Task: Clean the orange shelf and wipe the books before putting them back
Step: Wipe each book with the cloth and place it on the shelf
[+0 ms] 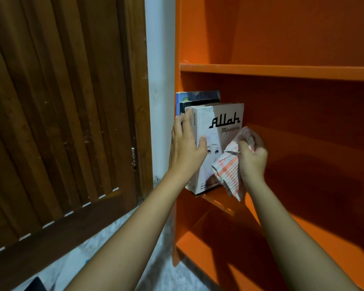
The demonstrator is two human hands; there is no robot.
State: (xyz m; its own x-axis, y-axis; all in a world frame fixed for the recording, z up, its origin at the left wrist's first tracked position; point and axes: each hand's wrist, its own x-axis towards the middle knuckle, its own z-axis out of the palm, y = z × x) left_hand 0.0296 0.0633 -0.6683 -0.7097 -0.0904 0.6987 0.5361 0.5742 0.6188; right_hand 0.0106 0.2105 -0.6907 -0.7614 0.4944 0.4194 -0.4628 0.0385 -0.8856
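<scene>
holding one of three books (220, 131), one cloth (229, 166) gripped.

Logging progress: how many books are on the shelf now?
3, at the shelf's left end: white book in front, black book behind it, blue book rearmost. Others may hide behind.

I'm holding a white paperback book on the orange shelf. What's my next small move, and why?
Probably slide the white paperback book further in with the left hand, which grips its spine: its lower corner seems to overhang the front edge of the orange painted shelf.
</scene>
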